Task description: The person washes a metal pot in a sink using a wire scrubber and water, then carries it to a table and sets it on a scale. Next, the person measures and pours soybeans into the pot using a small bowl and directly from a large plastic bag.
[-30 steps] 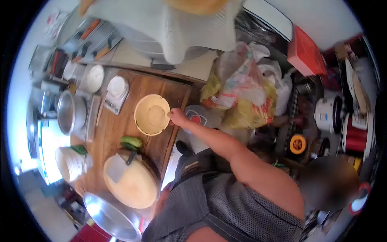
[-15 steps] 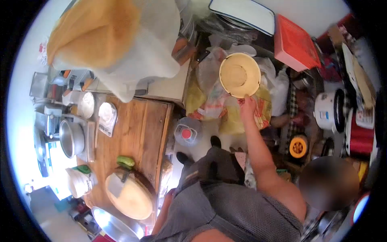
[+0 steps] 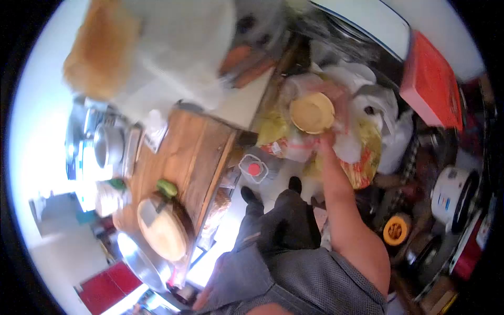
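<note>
My right hand (image 3: 326, 139) is stretched forward and closed on the near rim of a pale yellow bowl (image 3: 313, 123). The bowl is over a heap of plastic bags, with a translucent bag (image 3: 336, 97) beside and behind it. What lies in its bottom, if anything, I cannot make out. Yellow and red printed sacks (image 3: 362, 170) sit just right of my wrist. Low at my left side, a blurred bit of my left hand (image 3: 203, 298) shows next to my grey clothing, its fingers hidden.
On the left, a wooden table (image 3: 176, 142) carries a round chopping board (image 3: 163, 226) with a cleaver (image 3: 149, 210) and a green vegetable (image 3: 167, 188). A large plastic jug (image 3: 253, 169) stands on the floor. To the right are a red box (image 3: 433, 79), cut pumpkin (image 3: 396, 231) and white cooker (image 3: 452, 194).
The bowl in my right hand has gone lower, farther from me, towards the bags, and looks smaller. My view has turned, shifting the table and floor items.
</note>
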{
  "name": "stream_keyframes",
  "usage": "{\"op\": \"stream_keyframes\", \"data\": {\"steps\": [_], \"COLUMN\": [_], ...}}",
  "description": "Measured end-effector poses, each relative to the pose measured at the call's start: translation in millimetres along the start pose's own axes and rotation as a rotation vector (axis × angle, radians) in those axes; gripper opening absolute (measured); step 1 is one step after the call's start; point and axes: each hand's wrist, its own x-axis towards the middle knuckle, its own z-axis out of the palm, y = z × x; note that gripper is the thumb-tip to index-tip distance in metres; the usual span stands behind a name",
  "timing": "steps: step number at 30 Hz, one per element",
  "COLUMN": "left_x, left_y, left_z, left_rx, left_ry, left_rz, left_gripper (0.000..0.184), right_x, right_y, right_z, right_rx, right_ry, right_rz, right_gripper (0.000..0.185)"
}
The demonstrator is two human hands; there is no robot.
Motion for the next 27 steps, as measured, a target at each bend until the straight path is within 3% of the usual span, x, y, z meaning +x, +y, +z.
{"op": "stream_keyframes", "data": {"steps": [2,3,4,5,6,7,8,9,10,11,14,15,17,18,19,21,23,24,27], "left_x": [-3.3,-6.7,-7.7,9.5,-1.9,11.2,2.8,10.0,14.3,13.6,18.2,27.1,29.5,40.5,52.0,62.6,76.4,89.8,116.8], "left_y": [9.8,25.8,41.1,8.4,56.1,40.9,74.1,70.6,69.5,80.5,96.5,96.1,105.2,93.8,84.7,88.6,86.0,79.6,78.0], "left_z": [2.2,3.2,-4.1,0.7,-15.2,-17.3,-28.8,-38.4,-47.0,-64.8,-112.4,-126.4,-175.0,-189.1,-204.3,-260.2,-327.6,-360.0,-468.8], "left_rx": [-0.041,-0.215,-0.169,-0.12,0.039,0.088,0.016,-0.022,-0.003,0.017,0.01,-0.059,-0.087,-0.28,-0.295,-0.657,-0.742,-0.82,-1.117], "left_ry": [0.008,0.021,-0.016,-0.022,-0.046,-0.06,-0.098,-0.159,-0.125,-0.134,0.025,0.069,0.091,0.17,0.17,0.257,0.406,0.523,0.687], "left_rz": [0.058,-0.009,0.003,0.102,0.03,0.106,-0.034,0.056,0.092,0.108,0.214,0.227,0.245,0.421,0.434,0.416,0.478,0.509,0.46], "left_gripper": [0.032,0.03,0.032,0.037,0.041,0.044,0.045,0.044,0.042,0.045,0.043,0.042,0.041,0.039,0.039,0.033,0.028,0.03,0.046], "right_x": [-23.5,-36.7,-47.9,-71.7,-83.1,-122.0,-140.3,-165.8,-209.5,-227.1,-246.8,-263.5,-303.7,-318.9,-334.3,-326.9,-332.6,-361.4,-395.6], "right_y": [-28.2,-13.8,3.5,-6.2,1.7,-29.2,-9.0,-4.6,-26.7,-13.8,79.1,67.7,17.9,-0.9,-23.5,-31.0,-47.0,-88.8,-116.4], "right_z": [-45.5,-44.0,-42.2,-61.2,-81.1,-89.1,-87.0,-85.7,-88.3,-86.3,-54.5,-53.6,-50.5,-42.5,-31.6,-6.2,21.9,27.9,48.9], "right_rx": [-1.139,-0.672,-0.202,0.629,0.031,0.023,0.13,-0.078,-0.232,-0.375,-0.344,-0.292,-0.227,-0.234,-0.273,-0.601,-0.723,-0.835,-0.716], "right_ry": [-0.258,-0.237,-0.226,-0.482,-0.421,-0.584,-0.668,-0.679,-0.705,-0.898,-1.267,-1.312,-1.301,-1.294,-1.281,-1.28,-1.328,-1.249,-1.117], "right_rz": [-0.471,-0.424,-0.412,0.0,-0.149,0.051,0.123,0.139,0.11,0.02,-0.16,-0.141,-0.043,-0.038,-0.058,-0.259,-0.034,0.002,0.07], "right_gripper": [0.033,0.025,0.028,0.031,0.034,0.036,0.039,0.039,0.038,0.038,0.027,0.027,0.027,0.027,0.027,0.026,0.029,0.035,0.033]}}
